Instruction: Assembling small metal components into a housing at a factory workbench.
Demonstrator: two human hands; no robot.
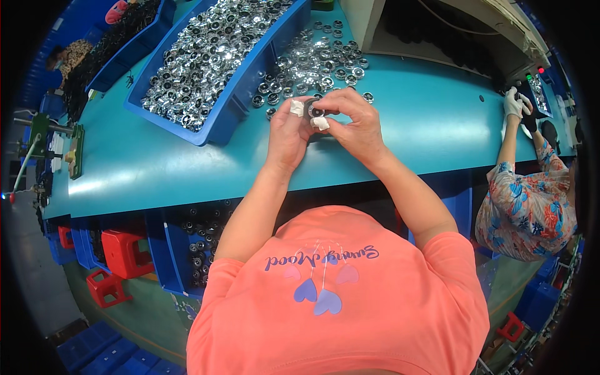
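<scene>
Teal workbench (425, 125) — widest thing in view, running across in front of me, its near edge bowed by the lens. My coral shirt (350, 244) fills the lower middle, below that edge. Long blue bin (240, 100), set aslant on the bench ahead and to my left, heaped with shiny silver-and-black round parts. At far right, a co-worker in a floral top (528, 206), gloved hands at the bench. Loose round parts (309, 65) scattered along the bin's right side, just beyond my fingers.

Both my forearms reach forward and angle inward; elbows bent, the right flared wider. My right hand (359, 122) comes in from the side, knuckles arched, index finger and thumb pinching. My left hand (290, 128) stands more upright, thumb side toward me, closed about the same piece; its farther fingers are hidden.

Piece held between the two — a small black-and-silver round piece (317, 111), above the bench near the bin's lower right. Smallest: white wraps, one on a left-hand digit (297, 107), one by my right thumb tip.
</scene>
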